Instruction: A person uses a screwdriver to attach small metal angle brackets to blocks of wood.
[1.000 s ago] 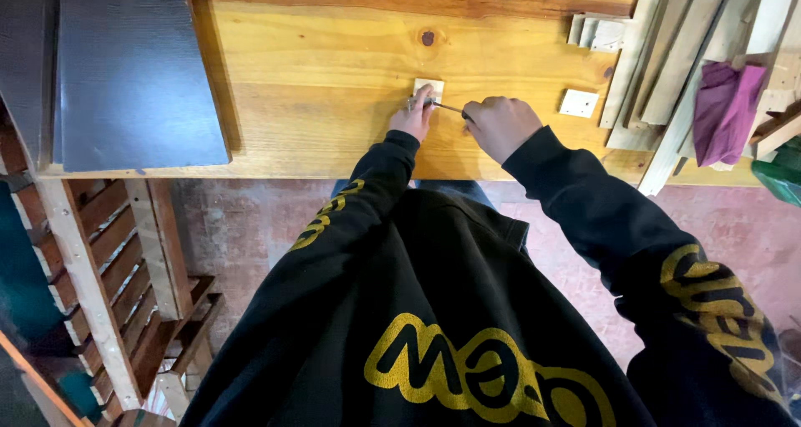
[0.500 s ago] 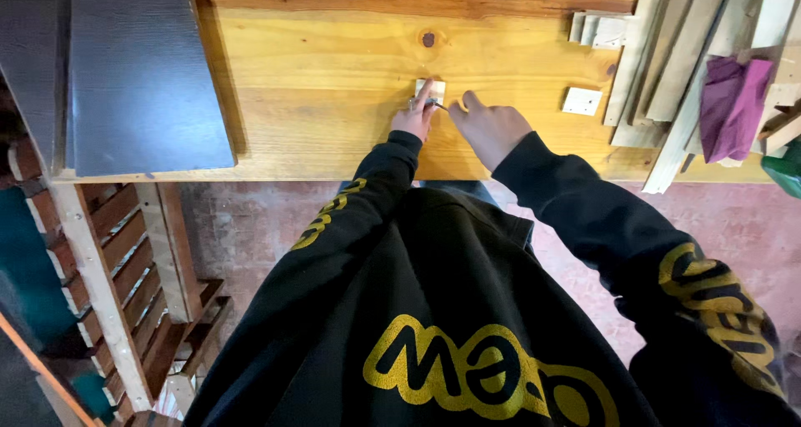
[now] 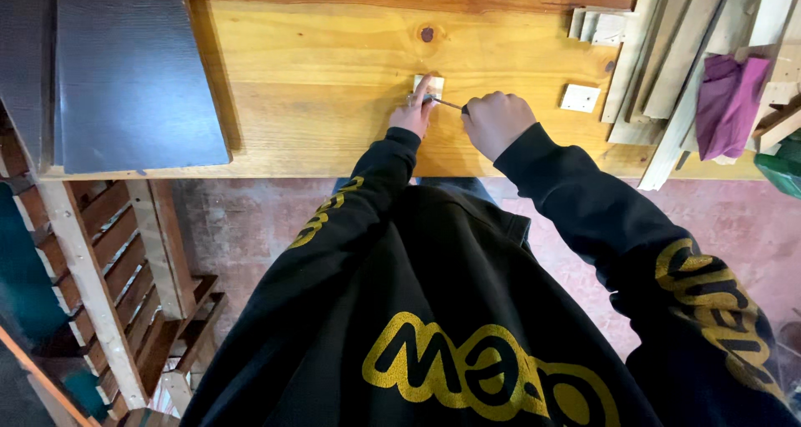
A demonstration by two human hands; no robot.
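Observation:
A small pale wooden block (image 3: 433, 85) lies on the orange-brown wooden workbench (image 3: 317, 76). My left hand (image 3: 415, 110) presses its fingers down on the block's near edge. My right hand (image 3: 497, 121) is closed in a fist around a thin metal tool (image 3: 446, 103), whose tip points left and meets the block beside my left fingers. The tool's handle is hidden inside the fist. Both arms wear black sleeves with yellow lettering.
A second small pale block (image 3: 580, 98) lies to the right. Wooden slats (image 3: 667, 68) and a purple cloth (image 3: 727, 101) are piled at the bench's right end. A dark grey board (image 3: 125, 68) covers the left end. A wooden slatted frame (image 3: 108, 277) stands below left.
My right hand opened and lay flat by the block half a second ago; now it is fisted on the thin tool again, tip at the block. My left hand stayed on the block.

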